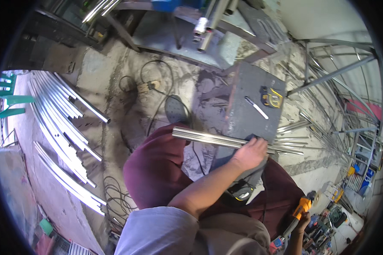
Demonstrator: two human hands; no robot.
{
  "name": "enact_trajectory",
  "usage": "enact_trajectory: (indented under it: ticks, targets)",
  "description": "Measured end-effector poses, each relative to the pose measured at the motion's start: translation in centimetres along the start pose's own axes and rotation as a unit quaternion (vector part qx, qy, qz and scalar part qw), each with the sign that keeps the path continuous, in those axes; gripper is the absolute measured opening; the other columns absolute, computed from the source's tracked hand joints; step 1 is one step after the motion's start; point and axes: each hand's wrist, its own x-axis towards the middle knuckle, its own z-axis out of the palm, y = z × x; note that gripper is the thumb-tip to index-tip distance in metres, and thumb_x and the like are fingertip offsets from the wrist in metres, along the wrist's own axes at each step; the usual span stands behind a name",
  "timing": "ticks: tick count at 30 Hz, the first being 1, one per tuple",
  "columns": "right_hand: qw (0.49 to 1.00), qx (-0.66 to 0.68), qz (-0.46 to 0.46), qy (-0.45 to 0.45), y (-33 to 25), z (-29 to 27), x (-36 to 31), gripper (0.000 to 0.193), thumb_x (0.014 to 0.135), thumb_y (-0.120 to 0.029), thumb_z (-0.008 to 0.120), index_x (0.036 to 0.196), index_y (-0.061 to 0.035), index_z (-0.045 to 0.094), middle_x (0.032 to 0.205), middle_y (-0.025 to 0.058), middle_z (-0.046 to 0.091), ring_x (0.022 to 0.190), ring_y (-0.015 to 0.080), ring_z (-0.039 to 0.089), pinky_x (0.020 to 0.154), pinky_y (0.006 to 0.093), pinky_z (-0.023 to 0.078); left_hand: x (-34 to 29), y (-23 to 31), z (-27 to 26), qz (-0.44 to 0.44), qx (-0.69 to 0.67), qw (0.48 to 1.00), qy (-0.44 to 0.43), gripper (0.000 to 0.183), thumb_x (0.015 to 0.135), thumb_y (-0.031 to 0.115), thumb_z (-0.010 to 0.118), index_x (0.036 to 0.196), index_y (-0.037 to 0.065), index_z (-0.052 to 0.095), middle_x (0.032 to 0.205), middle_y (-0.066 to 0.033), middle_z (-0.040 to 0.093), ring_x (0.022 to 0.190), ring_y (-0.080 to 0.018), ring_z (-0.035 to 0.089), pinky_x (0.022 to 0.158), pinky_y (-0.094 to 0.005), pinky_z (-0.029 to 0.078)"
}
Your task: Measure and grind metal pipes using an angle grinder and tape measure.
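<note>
My left hand (pixel 252 153) is wrapped over a bundle of shiny thin metal tubes (pixel 208 137), which lies across the dark grey work block (pixel 252 89) and juts out over my left knee. Down at the right, my right hand (pixel 303 222) grips an orange and black angle grinder (pixel 301 209) beside my thigh, apart from the tubes; its disc faces up and away. On the block's top lie a marker pen (pixel 256 108) and a yellow and black tape measure (pixel 271 97). Close below my left forearm sits a black item with yellow trim (pixel 243 194), its kind unclear.
Many long metal tubes (pixel 59 123) lie on the floor at left. A black cable (pixel 173 80) loops near my foot. Ahead stands a metal table (pixel 191 57) with thicker pipes (pixel 212 25). A metal frame (pixel 332 76) and cluttered tools (pixel 332 221) occupy the right.
</note>
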Motion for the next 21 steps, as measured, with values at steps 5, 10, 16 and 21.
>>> enact_trajectory:
  ticks: [5, 10, 16, 21]
  targets:
    - [0.983, -0.134, -0.101, -0.072, -1.3, 2.1, 0.1, 0.061, 0.083, -0.029, 0.071, 0.134, 0.0004, 0.056, 0.113, 0.0109, 0.067, 0.101, 0.0257, 0.07, 0.086, 0.0403, 0.06, 0.5, 0.3, 0.6, 0.0, -0.079, 0.996, -0.052, 0.024, 0.088, 0.021, 0.063, 0.101, 0.002, 0.071, 0.112, -0.0137, 0.062, 0.106, -0.0336, 0.058, 0.091, -0.0469, 0.048]
    - [0.964, 0.023, -0.124, -0.232, -4.6, 8.3, 1.9, 0.07, 0.071, -0.02, 0.078, 0.133, 0.0017, 0.053, 0.107, 0.0119, 0.064, 0.095, 0.0276, 0.068, 0.089, 0.0487, 0.06, 1.1, 1.3, 0.7, -0.012, -0.032, 0.999, -0.024, 0.04, 0.096, 0.036, 0.065, 0.114, 0.001, 0.072, 0.118, -0.0116, 0.064, 0.116, -0.0295, 0.057, 0.095, -0.0446, 0.047]
    - [0.901, 0.161, -0.108, -0.389, -4.2, 12.1, 4.9, 0.063, 0.074, -0.013, 0.083, 0.128, 0.0027, 0.054, 0.104, 0.023, 0.07, 0.084, 0.0341, 0.074, 0.073, 0.0478, 0.062, 1.9, 2.6, 0.2, -0.013, -0.028, 0.999, 0.028, 0.04, 0.086, 0.032, 0.082, 0.111, 0.003, 0.07, 0.111, -0.0142, 0.064, 0.105, -0.0358, 0.062, 0.092, -0.045, 0.053]
    - [0.949, 0.07, -0.04, -0.305, 1.8, 11.9, 8.0, 0.061, 0.076, -0.004, 0.082, 0.13, -0.0016, 0.054, 0.097, 0.0126, 0.071, 0.076, 0.0231, 0.073, 0.07, 0.0387, 0.063, 2.2, 3.0, 0.8, 0.0, -0.02, 0.998, 0.054, 0.038, 0.081, 0.03, 0.087, 0.103, 0.005, 0.067, 0.104, -0.0137, 0.063, 0.095, -0.0363, 0.063, 0.082, -0.0459, 0.054]
